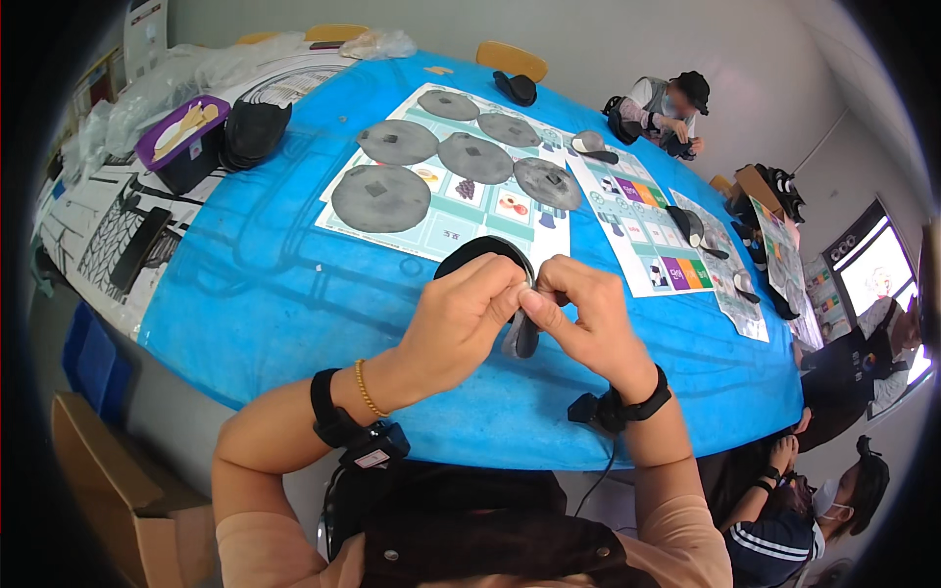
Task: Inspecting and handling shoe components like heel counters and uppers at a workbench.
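Both of my hands meet above the near edge of the blue-covered table, fingers pinched together at the tips. My left hand is closed on the edge of a black, curved, soft-looking piece with a greyish inner side. At the same edge, my right hand pinches with thumb and bent fingers. Part of the piece hangs below the fingertips, and its middle is hidden by my hands. Just beyond lie several round grey pads with small dark squares, spread over a printed sheet.
A purple-rimmed tub with pale sticks stands at the left beside black curved pieces. More printed sheets carry similar pieces at right. People sit at the far side and right. A cardboard box is at lower left.
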{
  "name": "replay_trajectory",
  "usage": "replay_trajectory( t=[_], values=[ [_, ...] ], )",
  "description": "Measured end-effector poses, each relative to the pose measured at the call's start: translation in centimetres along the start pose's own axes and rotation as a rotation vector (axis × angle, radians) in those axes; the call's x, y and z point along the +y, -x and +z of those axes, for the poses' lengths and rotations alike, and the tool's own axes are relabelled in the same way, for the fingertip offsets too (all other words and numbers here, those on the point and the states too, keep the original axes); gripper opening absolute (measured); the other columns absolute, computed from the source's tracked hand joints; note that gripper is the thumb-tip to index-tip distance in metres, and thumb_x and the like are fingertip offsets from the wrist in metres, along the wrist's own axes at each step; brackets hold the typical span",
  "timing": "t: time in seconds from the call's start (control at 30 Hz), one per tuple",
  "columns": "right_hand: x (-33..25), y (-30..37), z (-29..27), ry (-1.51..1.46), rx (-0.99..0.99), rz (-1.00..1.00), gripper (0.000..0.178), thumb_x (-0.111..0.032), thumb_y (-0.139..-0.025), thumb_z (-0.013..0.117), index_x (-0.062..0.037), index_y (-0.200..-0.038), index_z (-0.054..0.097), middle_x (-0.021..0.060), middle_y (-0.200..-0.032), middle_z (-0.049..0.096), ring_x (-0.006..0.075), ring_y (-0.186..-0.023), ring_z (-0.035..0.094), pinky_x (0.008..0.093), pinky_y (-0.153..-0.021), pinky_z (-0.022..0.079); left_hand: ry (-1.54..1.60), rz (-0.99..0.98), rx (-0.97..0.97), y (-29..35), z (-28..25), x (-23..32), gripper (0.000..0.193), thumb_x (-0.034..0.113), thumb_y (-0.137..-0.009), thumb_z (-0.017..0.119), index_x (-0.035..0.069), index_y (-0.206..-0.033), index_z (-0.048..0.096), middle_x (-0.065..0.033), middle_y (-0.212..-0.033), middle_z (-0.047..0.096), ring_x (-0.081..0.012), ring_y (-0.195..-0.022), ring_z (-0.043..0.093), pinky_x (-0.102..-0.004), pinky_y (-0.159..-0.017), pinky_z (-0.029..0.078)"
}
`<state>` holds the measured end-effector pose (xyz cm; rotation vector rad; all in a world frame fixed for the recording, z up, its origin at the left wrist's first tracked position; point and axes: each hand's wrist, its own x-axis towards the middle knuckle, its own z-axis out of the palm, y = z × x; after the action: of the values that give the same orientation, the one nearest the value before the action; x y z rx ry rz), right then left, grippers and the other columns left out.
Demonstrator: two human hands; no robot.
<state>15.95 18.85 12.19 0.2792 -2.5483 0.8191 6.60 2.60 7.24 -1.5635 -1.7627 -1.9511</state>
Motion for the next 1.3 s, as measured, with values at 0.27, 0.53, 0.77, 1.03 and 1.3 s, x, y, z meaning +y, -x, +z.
replay_trajectory(
  t=[0.27, 0.53, 0.77, 1.03, 1.3],
  values=[
    [1.2, -0.1, 0.2, 0.032, -0.086, 0.028, 0.034, -0.027, -0.099, 0.061, 0.0009, -0.080, 0.059, 0.0143, -0.071, 0.058, 0.0287, -0.064, 0.062, 0.0367, -0.059, 0.048, -0.021, -0.072, 0.025, -0.1, 0.3, -1.3, 0.011, 0.007, -0.097, 0.057, -0.001, -0.090, 0.054, -0.0130, -0.079, 0.053, -0.0267, -0.067, 0.053, -0.0358, -0.061, 0.043],
    [0.5, 0.2, -0.6, -0.164, -0.121, 0.332, 0.046, -0.033, -0.101, 0.061, 0.0033, -0.072, 0.063, 0.0120, -0.059, 0.063, 0.0193, -0.056, 0.071, 0.0281, -0.049, 0.048, 0.038, -0.001, -0.091, 0.2, 0.3, -1.7, 0.010, 0.009, -0.096, 0.059, 0.000, -0.091, 0.059, -0.0101, -0.082, 0.053, -0.0218, -0.070, 0.053, -0.0333, -0.063, 0.044],
    [0.8, 0.4, 0.3, 0.029, -0.074, 0.104, 0.037, -0.021, -0.103, 0.051, 0.0018, -0.075, 0.057, 0.0177, -0.065, 0.059, 0.0329, -0.057, 0.065, 0.0396, -0.052, 0.047, 0.070, -0.043, -0.080, 0.5, 0.5, -1.9, 0.012, 0.010, -0.097, 0.058, 0.000, -0.091, 0.058, -0.0102, -0.090, 0.051, -0.0230, -0.077, 0.052, -0.0338, -0.069, 0.044],
    [0.8, 1.1, 1.1, 0.206, -0.049, 0.125, 0.029, -0.013, -0.100, 0.049, 0.0042, -0.078, 0.055, 0.0228, -0.070, 0.057, 0.0429, -0.062, 0.057, 0.0494, -0.058, 0.046, 0.128, -0.182, -0.043, 1.0, 1.4, -2.0, 0.014, 0.010, -0.097, 0.057, -0.001, -0.089, 0.056, -0.0107, -0.089, 0.050, -0.0236, -0.077, 0.051, -0.0334, -0.069, 0.043],
    [0.1, 1.1, 0.7, 0.148, -0.042, 0.167, 0.028, -0.010, -0.099, 0.050, 0.0043, -0.076, 0.054, 0.0232, -0.069, 0.057, 0.0434, -0.062, 0.057, 0.0492, -0.059, 0.046, 0.087, -0.189, -0.005, 0.7, 1.1, -2.1, 0.006, 0.005, -0.089, 0.063, 0.000, -0.088, 0.060, -0.0083, -0.085, 0.055, -0.0151, -0.069, 0.056, -0.0291, -0.057, 0.044]
  ],
)
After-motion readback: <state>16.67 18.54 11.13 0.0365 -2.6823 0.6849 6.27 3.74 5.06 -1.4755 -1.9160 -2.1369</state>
